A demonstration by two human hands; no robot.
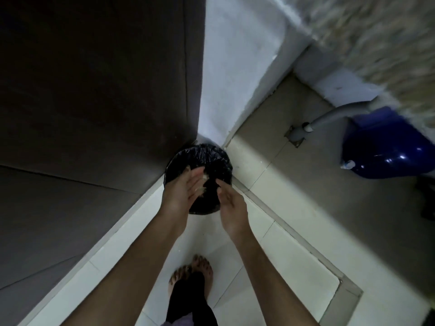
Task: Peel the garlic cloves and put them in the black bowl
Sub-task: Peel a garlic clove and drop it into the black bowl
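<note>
Evidently, with the left hand (186, 188) and right hand (231, 208) flat-fingered and just apart above the round black-bag-lined bin (200, 156) in the far corner, pale papery garlic skins (203, 182) cling to the left palm, so wiping palm against palm low over its opening looks best; cloves and black bowl are out of view.

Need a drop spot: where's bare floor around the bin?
Bare tile between the bin and the feet, and right of the bin toward the blue jug. Crowded over the bin, where left hand and right hand hover.
</note>
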